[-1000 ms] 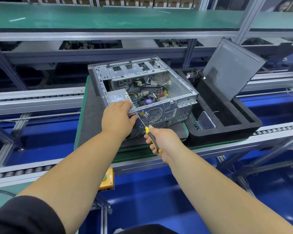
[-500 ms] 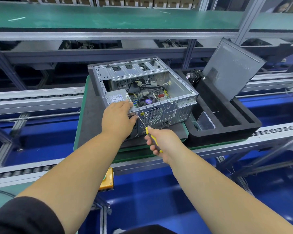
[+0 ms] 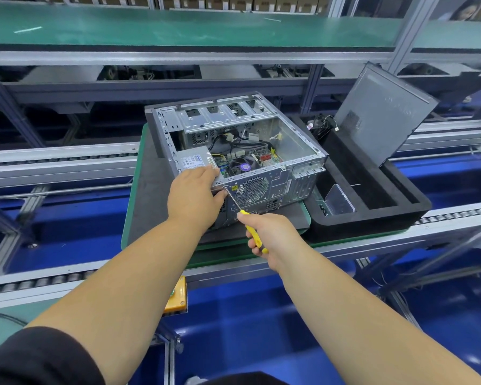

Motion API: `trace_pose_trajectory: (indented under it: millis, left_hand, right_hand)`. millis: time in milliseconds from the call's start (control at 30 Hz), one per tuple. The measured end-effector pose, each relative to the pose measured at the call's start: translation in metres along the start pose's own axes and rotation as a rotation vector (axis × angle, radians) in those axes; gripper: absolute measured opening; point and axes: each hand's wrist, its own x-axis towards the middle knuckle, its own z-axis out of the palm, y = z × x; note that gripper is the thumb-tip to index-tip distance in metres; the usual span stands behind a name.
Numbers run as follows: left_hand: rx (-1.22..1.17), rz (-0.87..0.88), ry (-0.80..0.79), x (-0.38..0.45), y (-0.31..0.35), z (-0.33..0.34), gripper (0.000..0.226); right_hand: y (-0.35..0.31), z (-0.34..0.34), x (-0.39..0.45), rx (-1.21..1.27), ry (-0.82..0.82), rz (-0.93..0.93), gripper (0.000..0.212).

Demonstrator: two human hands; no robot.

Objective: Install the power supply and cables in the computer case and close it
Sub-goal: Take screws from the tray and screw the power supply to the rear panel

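Observation:
An open grey computer case (image 3: pixel 297 143) lies on its side on a dark mat, its rear panel facing me. The silver power supply (image 3: pixel 193 160) sits in the case's near left corner. My left hand (image 3: pixel 193 194) grips the case's near rim over the power supply, thumb on the rear panel. My right hand (image 3: pixel 264 234) holds a yellow-handled screwdriver (image 3: pixel 252 227); its metal tip touches the rear panel just left of the fan grille (image 3: pixel 252 190). Black and coloured cables (image 3: pixel 228 137) lie over the motherboard inside.
The case's side panel (image 3: pixel 381 112) leans upright in a black foam tray (image 3: pixel 372 215) to the right, which also holds a small clear box (image 3: pixel 339 200) and loose cables (image 3: pixel 321 125). A roller conveyor rail (image 3: pixel 53 279) runs in front. An orange button box (image 3: pixel 175 297) hangs below.
My right hand has turned slightly on the screwdriver handle while the tip stays at the same spot. The left hand and case have not moved.

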Motion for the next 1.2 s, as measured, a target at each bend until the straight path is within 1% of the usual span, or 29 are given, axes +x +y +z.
trace_pose_trajectory:
  millis: [167, 267, 333, 400, 433, 567, 633, 767, 800, 867, 933, 1067, 1133, 1200]
  left_hand:
    - [0.005, 0.000, -0.001, 0.000, 0.000, 0.000, 0.045]
    - [0.006, 0.003, -0.002, 0.000, 0.000, -0.001, 0.046]
    - [0.010, 0.006, -0.006, 0.000, 0.000, -0.001, 0.046]
    - [0.013, 0.007, -0.009, 0.000, 0.000, 0.000, 0.047]
    - [0.015, 0.007, -0.012, 0.000, -0.001, 0.000, 0.047]
    - [0.025, 0.004, -0.019, 0.000, -0.001, 0.001, 0.048]
    - [0.029, 0.005, -0.016, 0.000, -0.001, 0.001, 0.048]
    - [0.035, 0.004, -0.011, 0.000, 0.000, 0.000, 0.048]
    - [0.035, 0.005, -0.010, 0.000, 0.000, 0.000, 0.048]
    - [0.036, 0.010, -0.015, 0.001, -0.001, 0.000, 0.048]
    - [0.037, 0.016, -0.018, 0.001, -0.001, 0.001, 0.049]
    - [0.043, 0.008, -0.016, 0.001, -0.001, 0.002, 0.049]
    - [0.044, 0.004, -0.014, 0.001, -0.001, 0.002, 0.049]
    - [0.043, 0.003, -0.015, 0.001, -0.001, 0.003, 0.049]
  right_hand:
    - [-0.005, 0.003, -0.005, -0.062, -0.044, 0.013, 0.041]
    - [-0.004, 0.002, -0.003, -0.014, -0.076, 0.056, 0.050]
    - [-0.001, 0.001, -0.003, 0.082, -0.105, 0.079, 0.044]
    - [0.003, 0.001, -0.002, 0.142, -0.095, 0.058, 0.030]
    - [0.005, 0.002, -0.001, 0.145, -0.075, 0.040, 0.026]
    - [0.009, 0.001, 0.005, 0.099, 0.004, -0.015, 0.024]
    - [0.008, 0.001, 0.005, 0.064, 0.016, -0.023, 0.025]
    - [0.003, 0.004, 0.007, 0.017, 0.007, 0.042, 0.049]
    - [0.003, 0.004, 0.007, 0.026, -0.001, 0.053, 0.052]
    - [0.004, 0.004, 0.007, 0.091, -0.026, 0.062, 0.049]
    - [0.006, 0.003, 0.006, 0.151, -0.037, 0.047, 0.038]
    - [0.007, 0.001, 0.006, 0.118, -0.008, 0.003, 0.025]
    - [0.005, 0.000, 0.005, 0.093, 0.004, -0.001, 0.027]
    - [0.002, 0.002, 0.002, 0.057, 0.003, 0.004, 0.035]
